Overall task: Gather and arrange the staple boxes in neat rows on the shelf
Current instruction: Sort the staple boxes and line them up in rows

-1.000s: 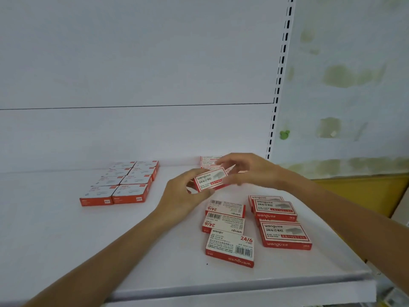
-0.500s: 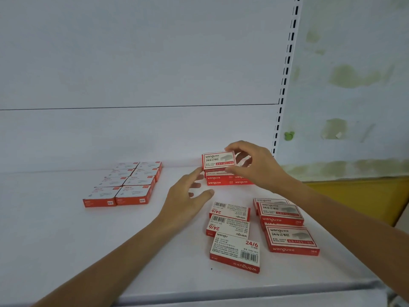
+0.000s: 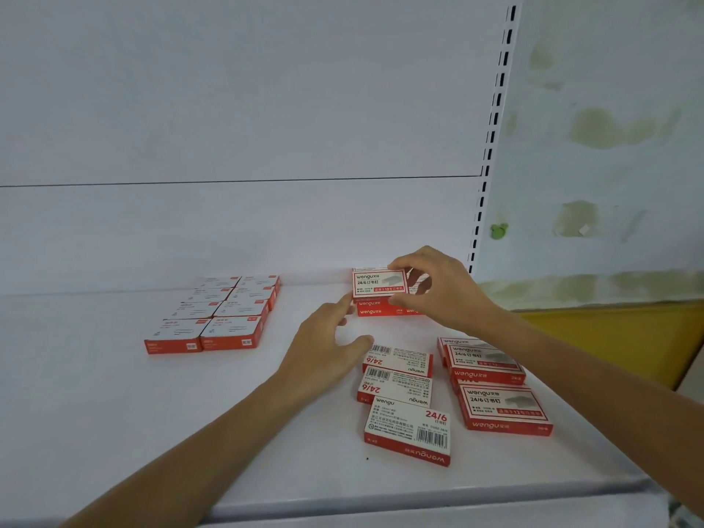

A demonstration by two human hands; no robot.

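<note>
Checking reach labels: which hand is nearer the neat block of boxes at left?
Left. The left hand is just right of the block; the right hand is farther right, gripping a box at the back.

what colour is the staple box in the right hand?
Staple box in the right hand: white face, red border and lettering. Shows best in head view.

back panel [image 3: 228,108]: white, one seam | slotted upright [image 3: 495,108]: white | wall [image 3: 609,70]: pale, green-stained | yellow panel [image 3: 624,337]: lower right
</note>
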